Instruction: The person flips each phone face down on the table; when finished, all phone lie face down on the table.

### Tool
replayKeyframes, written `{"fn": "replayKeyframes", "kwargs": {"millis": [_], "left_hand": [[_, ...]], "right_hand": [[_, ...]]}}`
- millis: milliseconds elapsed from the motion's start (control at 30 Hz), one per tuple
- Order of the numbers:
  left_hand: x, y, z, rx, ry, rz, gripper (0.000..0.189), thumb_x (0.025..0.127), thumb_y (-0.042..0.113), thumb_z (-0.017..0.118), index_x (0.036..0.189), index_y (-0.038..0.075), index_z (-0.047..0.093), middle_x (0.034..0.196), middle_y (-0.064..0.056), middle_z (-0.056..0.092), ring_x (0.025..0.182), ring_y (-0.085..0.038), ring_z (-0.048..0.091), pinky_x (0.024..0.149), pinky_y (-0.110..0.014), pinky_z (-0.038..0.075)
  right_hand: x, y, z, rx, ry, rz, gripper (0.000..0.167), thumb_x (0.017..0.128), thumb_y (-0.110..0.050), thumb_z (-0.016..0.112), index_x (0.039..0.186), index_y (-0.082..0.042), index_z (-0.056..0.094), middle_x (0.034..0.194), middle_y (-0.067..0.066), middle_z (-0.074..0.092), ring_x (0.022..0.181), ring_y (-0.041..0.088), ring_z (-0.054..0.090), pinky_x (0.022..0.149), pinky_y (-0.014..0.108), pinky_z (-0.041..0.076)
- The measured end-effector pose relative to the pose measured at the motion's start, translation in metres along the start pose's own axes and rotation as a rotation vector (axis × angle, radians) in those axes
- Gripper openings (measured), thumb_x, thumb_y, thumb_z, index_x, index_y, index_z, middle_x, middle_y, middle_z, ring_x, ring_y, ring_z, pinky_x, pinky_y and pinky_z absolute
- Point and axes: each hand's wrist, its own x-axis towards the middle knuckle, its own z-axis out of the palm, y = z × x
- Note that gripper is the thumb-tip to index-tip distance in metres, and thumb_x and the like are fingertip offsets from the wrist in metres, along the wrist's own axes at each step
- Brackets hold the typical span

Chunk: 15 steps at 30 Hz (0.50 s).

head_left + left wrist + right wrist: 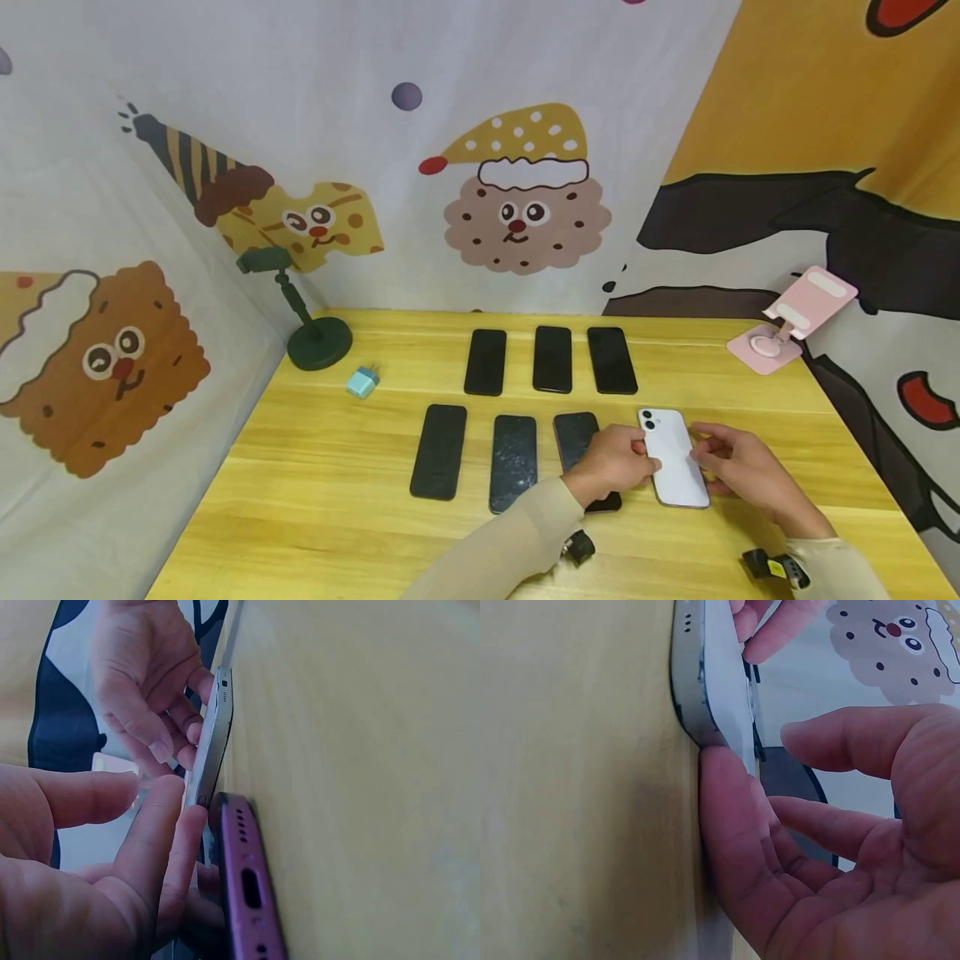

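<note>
A white phone [677, 458] lies back up on the wooden table, its two camera lenses at the top left. My left hand [617, 458] is at its left edge, fingertips touching or very near that side, thumb lifted in the left wrist view. On the opposite edge, the loosely bent fingers of my right hand [738, 462] touch the phone; in the right wrist view the right thumb [840, 739] stands away from it. Beneath my left hand lies a dark phone [576, 433] with a purple-pink frame [255, 900], partly covered by the hand.
Left of these lie a dark phone with a marked screen [513, 462] and another black phone [438, 452]. Behind is a row of three black phones [552, 360]. A green stand [318, 343] and blue charger plug [363, 382] are left; a pink phone stand [765, 348] is at right.
</note>
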Motion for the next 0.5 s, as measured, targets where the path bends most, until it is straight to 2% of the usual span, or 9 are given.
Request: {"fn": "replayKeyframes", "kwargs": {"millis": [67, 100, 167, 300, 400, 500], "left_hand": [[-0.0004, 0.0000, -0.0004, -0.007, -0.008, -0.005, 0.014, 0.093, 0.006, 0.080, 0.094, 0.007, 0.067, 0.087, 0.006, 0.053, 0.066, -0.012, 0.068, 0.057, -0.019, 0.047], [-0.0007, -0.0003, -0.0007, -0.010, -0.010, -0.011, 0.013, 0.093, 0.007, 0.080, 0.101, 0.007, 0.070, 0.090, 0.006, 0.054, 0.068, -0.012, 0.070, 0.059, -0.020, 0.048], [-0.0007, -0.0010, -0.0014, -0.031, -0.017, -0.027, 0.025, 0.093, 0.007, 0.080, 0.117, 0.007, 0.073, 0.096, 0.005, 0.059, 0.074, -0.015, 0.074, 0.063, -0.021, 0.054], [-0.0012, -0.0035, -0.0032, -0.090, -0.046, -0.055, 0.054, 0.094, 0.008, 0.080, 0.145, 0.013, 0.065, 0.114, 0.002, 0.067, 0.086, -0.022, 0.080, 0.075, -0.029, 0.063], [-0.0020, -0.0046, -0.0050, -0.162, -0.072, -0.057, 0.054, 0.094, 0.006, 0.078, 0.146, 0.010, 0.063, 0.121, -0.003, 0.068, 0.091, -0.027, 0.079, 0.080, -0.036, 0.065], [-0.0038, -0.0048, -0.0087, -0.221, -0.089, -0.049, 0.049, 0.096, 0.006, 0.077, 0.143, 0.007, 0.064, 0.123, -0.006, 0.066, 0.092, -0.030, 0.078, 0.081, -0.040, 0.065]], "right_hand": [[-0.0008, 0.0002, 0.0003, 0.007, 0.004, 0.004, 0.058, 0.106, -0.014, 0.062, 0.155, 0.010, 0.042, 0.121, 0.023, 0.059, 0.094, 0.021, 0.065, 0.068, 0.034, 0.064], [-0.0009, 0.0004, 0.0003, 0.008, 0.006, 0.004, 0.058, 0.107, -0.015, 0.062, 0.155, 0.009, 0.042, 0.122, 0.023, 0.059, 0.094, 0.021, 0.065, 0.068, 0.034, 0.064], [-0.0011, 0.0002, -0.0001, 0.013, 0.005, 0.005, 0.058, 0.107, -0.016, 0.062, 0.155, 0.009, 0.043, 0.122, 0.023, 0.059, 0.094, 0.021, 0.065, 0.069, 0.034, 0.064], [-0.0018, -0.0011, -0.0012, 0.022, -0.003, 0.012, 0.061, 0.107, -0.023, 0.063, 0.156, 0.008, 0.043, 0.124, 0.023, 0.061, 0.094, 0.020, 0.066, 0.070, 0.034, 0.064], [-0.0030, -0.0031, -0.0013, 0.009, -0.001, 0.015, 0.064, 0.107, -0.030, 0.065, 0.155, 0.006, 0.044, 0.124, 0.021, 0.063, 0.094, 0.020, 0.066, 0.070, 0.033, 0.063], [-0.0043, -0.0070, 0.0003, -0.031, 0.025, -0.024, 0.064, 0.106, -0.033, 0.067, 0.153, 0.005, 0.047, 0.121, 0.019, 0.066, 0.091, 0.018, 0.065, 0.069, 0.031, 0.062]]}}
